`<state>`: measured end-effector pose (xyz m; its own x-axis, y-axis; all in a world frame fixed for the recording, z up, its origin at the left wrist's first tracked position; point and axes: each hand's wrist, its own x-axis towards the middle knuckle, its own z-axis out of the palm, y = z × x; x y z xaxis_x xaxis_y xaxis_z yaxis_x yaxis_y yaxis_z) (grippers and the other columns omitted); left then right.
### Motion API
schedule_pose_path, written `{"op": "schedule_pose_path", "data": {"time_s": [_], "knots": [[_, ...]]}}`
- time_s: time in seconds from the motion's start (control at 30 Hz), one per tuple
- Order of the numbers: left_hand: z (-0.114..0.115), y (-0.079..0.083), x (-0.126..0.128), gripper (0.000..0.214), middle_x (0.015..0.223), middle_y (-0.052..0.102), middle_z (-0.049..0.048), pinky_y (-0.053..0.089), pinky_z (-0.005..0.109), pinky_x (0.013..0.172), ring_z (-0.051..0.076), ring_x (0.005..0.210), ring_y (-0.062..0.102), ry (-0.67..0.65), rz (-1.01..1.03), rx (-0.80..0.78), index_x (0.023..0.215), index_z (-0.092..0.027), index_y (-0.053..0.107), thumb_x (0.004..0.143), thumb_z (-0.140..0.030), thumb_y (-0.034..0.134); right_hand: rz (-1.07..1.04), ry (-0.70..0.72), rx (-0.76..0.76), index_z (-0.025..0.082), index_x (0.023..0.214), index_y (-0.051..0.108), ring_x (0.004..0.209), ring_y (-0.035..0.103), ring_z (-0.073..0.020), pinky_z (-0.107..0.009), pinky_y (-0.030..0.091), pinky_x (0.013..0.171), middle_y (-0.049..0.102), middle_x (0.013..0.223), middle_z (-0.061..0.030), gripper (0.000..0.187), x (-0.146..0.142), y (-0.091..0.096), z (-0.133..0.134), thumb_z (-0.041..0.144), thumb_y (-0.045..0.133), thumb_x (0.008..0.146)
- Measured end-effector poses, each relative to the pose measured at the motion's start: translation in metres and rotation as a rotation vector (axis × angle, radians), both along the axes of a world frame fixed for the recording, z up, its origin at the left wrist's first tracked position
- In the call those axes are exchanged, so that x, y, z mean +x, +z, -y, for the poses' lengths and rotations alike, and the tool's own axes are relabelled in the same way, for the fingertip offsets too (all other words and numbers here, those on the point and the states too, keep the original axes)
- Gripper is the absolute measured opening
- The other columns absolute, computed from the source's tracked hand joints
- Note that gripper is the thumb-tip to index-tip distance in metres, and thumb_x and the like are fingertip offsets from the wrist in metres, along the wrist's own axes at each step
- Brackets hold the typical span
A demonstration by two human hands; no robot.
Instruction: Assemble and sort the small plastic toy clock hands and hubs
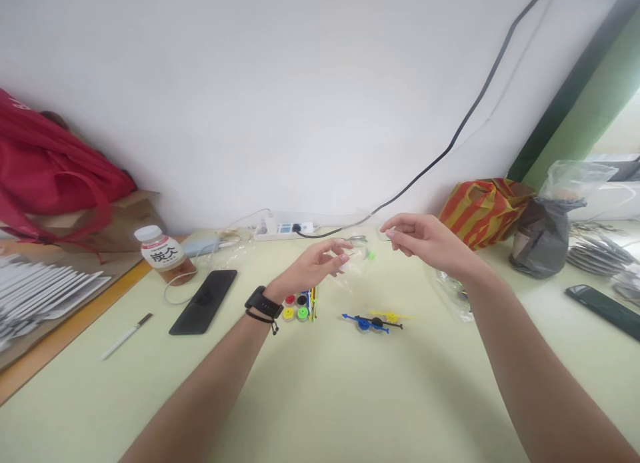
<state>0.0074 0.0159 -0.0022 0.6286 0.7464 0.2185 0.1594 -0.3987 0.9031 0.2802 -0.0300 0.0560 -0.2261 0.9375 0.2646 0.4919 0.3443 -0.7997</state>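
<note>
Pinching a crinkly clear plastic bag [356, 263] in the left hand [317, 266], raised above the smooth, pale yellow worktop [325, 396]. Keeping the right hand [425, 241] just beside it, fingertips pressed together on something too small to tell. Lying below: glossy round buttons [296, 307] and thin arrow-tipped plastic pieces [374, 322]. Flanked by a flat black phone [204, 301], a squat bottle [163, 255] and a striped bag [483, 211].

Over the spinners [373, 323], the left hand [315, 266] holds a clear bag [357, 263]; the right hand [425, 239], fingertips pinched, hangs beyond them, rightward.
</note>
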Motion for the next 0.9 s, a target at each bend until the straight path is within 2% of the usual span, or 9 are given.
{"op": "schedule_pose_path", "data": {"time_s": [0.1,0.2,0.27,0.37,0.4,0.5,0.63,0.73,0.9], "knots": [[-0.001,-0.001,0.001,0.046,0.120,0.065,0.0080,0.058,0.031,0.080,0.017,0.090,0.068,0.036,0.018,-0.005,0.129,-0.021,0.064,0.097,-0.054,0.062,0.033,-0.058,0.075,0.025,0.107,0.074,0.065,0.056,-0.0156,-0.027,0.044,0.056,0.065,0.078,-0.0028,0.037,-0.001,-0.004,-0.004,0.058,0.065,0.092],[-0.001,-0.001,0.003,0.045,0.121,0.066,0.0088,0.056,0.029,0.078,0.017,0.089,0.068,0.060,0.070,-0.002,0.128,-0.021,0.065,0.096,-0.053,0.063,0.063,-0.123,0.175,0.027,0.103,0.076,0.079,0.063,-0.0178,-0.030,0.052,0.068,0.068,0.106,-0.0074,0.033,-0.002,-0.007,-0.007,0.056,0.066,0.092],[0.001,0.000,0.005,0.046,0.118,0.067,0.0090,0.056,0.029,0.077,0.017,0.089,0.068,0.055,0.105,-0.010,0.130,-0.022,0.064,0.097,-0.053,0.063,0.074,-0.078,0.171,0.027,0.102,0.077,0.088,0.066,-0.0197,-0.031,0.054,0.075,0.067,0.116,-0.0083,0.030,-0.003,-0.007,-0.007,0.054,0.068,0.091],[0.004,-0.001,0.008,0.049,0.119,0.069,0.0099,0.056,0.031,0.083,0.018,0.094,0.068,0.010,0.102,-0.069,0.136,-0.023,0.061,0.097,-0.052,0.062,0.086,0.097,0.091,0.025,0.094,0.075,0.083,0.066,-0.0208,-0.032,0.055,0.073,0.072,0.097,-0.0067,0.025,-0.009,-0.008,-0.005,0.048,0.066,0.092],[0.005,-0.002,0.009,0.050,0.122,0.069,0.0107,0.056,0.033,0.086,0.019,0.099,0.068,-0.012,0.087,-0.097,0.139,-0.024,0.059,0.097,-0.052,0.063,0.072,0.109,0.111,0.024,0.091,0.074,0.081,0.066,-0.0212,-0.033,0.054,0.073,0.073,0.091,-0.0062,0.024,-0.012,-0.008,-0.005,0.045,0.064,0.094],[0.005,-0.005,0.010,0.058,0.132,0.065,0.0137,0.055,0.039,0.097,0.023,0.112,0.067,-0.077,0.049,-0.140,0.146,-0.027,0.053,0.095,-0.049,0.068,0.021,0.017,0.286,0.023,0.088,0.071,0.084,0.067,-0.0221,-0.035,0.053,0.079,0.075,0.089,-0.0056,0.018,-0.022,-0.013,-0.005,0.030,0.056,0.095],[0.003,-0.008,0.006,0.074,0.139,0.061,0.0164,0.052,0.045,0.102,0.029,0.122,0.065,-0.104,-0.009,-0.150,0.151,-0.030,0.048,0.086,-0.043,0.080,0.142,0.098,0.346,0.023,0.079,0.068,0.075,0.065,-0.0187,-0.030,0.050,0.072,0.074,0.080,-0.0020,0.019,-0.034,-0.022,-0.009,0.011,0.054,0.081],[0.003,-0.011,0.004,0.079,0.140,0.061,0.0162,0.053,0.047,0.101,0.031,0.126,0.064,-0.105,-0.057,-0.176,0.150,-0.032,0.049,0.081,-0.042,0.085,0.132,0.046,0.413,0.021,0.075,0.066,0.069,0.063,-0.0160,-0.027,0.047,0.065,0.071,0.073,-0.0003,0.021,-0.038,-0.025,-0.010,0.007,0.051,0.078],[0.002,-0.020,0.009,0.066,0.123,0.072,0.0136,0.054,0.044,0.099,0.028,0.113,0.070,-0.183,-0.087,-0.202,0.141,-0.025,0.057,0.083,-0.043,0.082,-0.018,-0.095,0.457,0.019,0.079,0.068,0.074,0.066,-0.0173,-0.026,0.046,0.061,0.074,0.079,-0.0026,0.019,-0.039,-0.028,-0.012,0.010,0.053,0.079]]}}
